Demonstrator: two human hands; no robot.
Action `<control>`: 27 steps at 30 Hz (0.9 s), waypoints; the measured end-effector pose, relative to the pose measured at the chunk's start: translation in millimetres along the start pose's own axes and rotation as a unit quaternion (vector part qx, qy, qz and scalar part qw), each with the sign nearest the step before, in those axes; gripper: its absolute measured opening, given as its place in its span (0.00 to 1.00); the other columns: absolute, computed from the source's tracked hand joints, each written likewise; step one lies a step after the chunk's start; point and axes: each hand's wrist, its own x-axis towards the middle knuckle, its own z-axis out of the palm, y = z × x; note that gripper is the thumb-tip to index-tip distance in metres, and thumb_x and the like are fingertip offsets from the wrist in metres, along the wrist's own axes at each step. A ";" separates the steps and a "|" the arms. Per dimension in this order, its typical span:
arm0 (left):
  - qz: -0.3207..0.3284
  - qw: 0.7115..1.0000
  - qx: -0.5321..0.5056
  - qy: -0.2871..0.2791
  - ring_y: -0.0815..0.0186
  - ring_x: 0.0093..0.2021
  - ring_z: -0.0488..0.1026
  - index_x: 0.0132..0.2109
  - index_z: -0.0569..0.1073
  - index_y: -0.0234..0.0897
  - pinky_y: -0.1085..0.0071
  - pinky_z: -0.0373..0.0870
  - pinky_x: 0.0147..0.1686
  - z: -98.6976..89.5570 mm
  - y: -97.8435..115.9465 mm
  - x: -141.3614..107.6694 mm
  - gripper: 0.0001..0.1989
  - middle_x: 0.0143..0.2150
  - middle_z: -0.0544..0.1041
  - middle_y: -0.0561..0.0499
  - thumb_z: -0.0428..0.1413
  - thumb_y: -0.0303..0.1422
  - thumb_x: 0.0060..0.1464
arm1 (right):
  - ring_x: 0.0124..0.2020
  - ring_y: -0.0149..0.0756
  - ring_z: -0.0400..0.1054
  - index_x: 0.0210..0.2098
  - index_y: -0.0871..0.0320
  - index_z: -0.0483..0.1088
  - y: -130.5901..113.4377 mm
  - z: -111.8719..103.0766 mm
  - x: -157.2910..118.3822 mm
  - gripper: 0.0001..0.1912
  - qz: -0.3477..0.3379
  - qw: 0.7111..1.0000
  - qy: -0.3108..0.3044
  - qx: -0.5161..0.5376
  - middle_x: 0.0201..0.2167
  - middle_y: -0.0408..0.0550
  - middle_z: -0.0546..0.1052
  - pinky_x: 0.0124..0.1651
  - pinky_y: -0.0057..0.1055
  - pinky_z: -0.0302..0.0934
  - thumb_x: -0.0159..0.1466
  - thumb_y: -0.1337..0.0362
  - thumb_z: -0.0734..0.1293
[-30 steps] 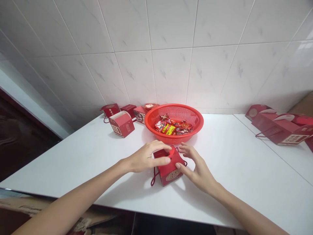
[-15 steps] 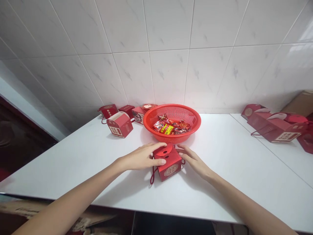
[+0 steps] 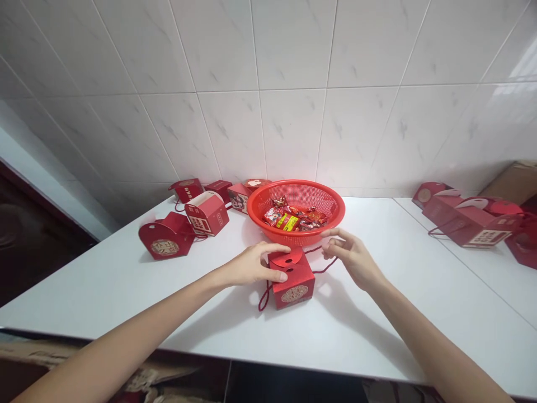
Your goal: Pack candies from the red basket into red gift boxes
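A small red gift box [image 3: 297, 282] with a round gold emblem stands near the middle of the white counter. My left hand [image 3: 251, 264] holds it from the left, thumb on the near top flap and forefinger on the far one. With bent fingers, my right hand [image 3: 344, 254] grips the dark red cord loop [image 3: 325, 268] and stretches it out to the right of the box. Another cord loop [image 3: 264, 296] hangs at the box's left side. Just behind stands a red plastic basket [image 3: 296, 238] containing wrapped sweets [image 3: 289, 221].
To the left stands a red box [image 3: 168, 238] with a gold emblem, beside another red box [image 3: 207, 212]. Several more lie along the tiled wall. At the right sits a group of red boxes [image 3: 470, 215] near a brown carton [image 3: 512, 182]. The counter's front edge [image 3: 251, 364] runs below my arms.
My right hand has moved up and right from the box's side, drawing the cord loop out. Another red box now stands at the left. My left hand stays on the box.
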 end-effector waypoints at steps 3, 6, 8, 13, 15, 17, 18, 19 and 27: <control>-0.011 0.999 -0.047 0.019 0.52 0.51 0.76 0.58 0.73 0.38 0.62 0.73 0.49 -0.8 7.0 -0.1 0.34 0.61 0.74 0.43 0.69 0.37 0.43 | 0.29 0.35 0.68 0.41 0.56 0.72 -29.5 0.1 -2.7 0.16 -0.041 0.999 -0.003 0.022 0.23 0.40 0.71 0.39 0.36 0.62 0.55 0.59 0.74; 0.010 0.993 -0.112 0.034 0.56 0.44 0.79 0.56 0.74 0.37 0.60 0.75 0.46 -9.6 19.0 -5.3 0.29 0.58 0.76 0.42 0.67 0.36 0.46 | 0.34 0.36 0.70 0.41 0.55 0.72 -49.9 4.1 -4.3 0.15 -0.065 0.998 -0.018 0.010 0.28 0.43 0.75 0.42 0.36 0.63 0.57 0.60 0.74; 0.067 0.982 -0.176 0.031 0.56 0.43 0.79 0.55 0.74 0.36 0.58 0.74 0.48 -16.9 27.4 -10.9 0.24 0.52 0.79 0.42 0.65 0.37 0.51 | 0.38 0.37 0.71 0.42 0.54 0.72 -57.9 8.2 -5.0 0.14 -0.079 0.997 -0.022 -0.006 0.32 0.44 0.77 0.44 0.35 0.64 0.57 0.60 0.74; 0.221 0.929 -0.292 -0.044 0.49 0.61 0.70 0.59 0.72 0.42 0.53 0.67 0.60 -16.7 35.7 -22.6 0.23 0.64 0.71 0.42 0.62 0.39 0.58 | 0.34 0.35 0.70 0.34 0.56 0.71 -60.2 25.5 -10.3 0.10 -0.113 0.983 -0.053 -0.137 0.33 0.45 0.76 0.38 0.34 0.65 0.60 0.57 0.72; 0.240 0.918 -0.303 -0.086 0.48 0.66 0.64 0.63 0.69 0.45 0.52 0.64 0.63 -8.2 33.7 -24.0 0.26 0.68 0.65 0.43 0.61 0.40 0.59 | 0.31 0.34 0.68 0.30 0.57 0.70 -54.3 34.4 -13.7 0.10 -0.129 0.966 -0.065 -0.216 0.30 0.44 0.75 0.35 0.32 0.63 0.59 0.58 0.72; 0.251 0.917 -0.294 -0.104 0.47 0.70 0.57 0.65 0.66 0.46 0.51 0.58 0.67 0.9 31.1 -24.3 0.29 0.71 0.60 0.44 0.61 0.39 0.59 | 0.30 0.34 0.67 0.28 0.57 0.69 -46.6 42.5 -16.7 0.09 -0.142 0.950 -0.057 -0.271 0.28 0.44 0.74 0.33 0.31 0.61 0.60 0.60 0.72; 0.255 0.918 -0.285 -0.105 0.47 0.72 0.54 0.66 0.65 0.46 0.51 0.55 0.68 4.5 30.1 -24.3 0.29 0.72 0.58 0.45 0.61 0.39 0.59 | 0.30 0.34 0.67 0.28 0.57 0.69 -43.0 45.8 -17.9 0.09 -0.144 0.945 -0.052 -0.289 0.28 0.44 0.74 0.33 0.31 0.61 0.60 0.61 0.71; 0.259 0.920 -0.276 -0.105 0.47 0.73 0.51 0.66 0.65 0.47 0.51 0.52 0.69 7.1 29.3 -24.3 0.29 0.73 0.56 0.46 0.61 0.38 0.59 | 0.30 0.35 0.67 0.28 0.57 0.70 -39.8 48.7 -18.8 0.08 -0.143 0.942 -0.048 -0.301 0.28 0.44 0.75 0.33 0.31 0.60 0.61 0.61 0.70; 0.272 0.945 -0.166 -0.070 0.46 0.72 0.53 0.66 0.65 0.49 0.47 0.52 0.69 -2.3 27.2 -32.0 0.28 0.75 0.51 0.48 0.59 0.41 0.60 | 0.31 0.35 0.68 0.30 0.57 0.75 -45.5 27.4 -15.1 0.12 -0.182 0.951 0.018 -0.248 0.30 0.47 0.78 0.36 0.32 0.63 0.66 0.58 0.66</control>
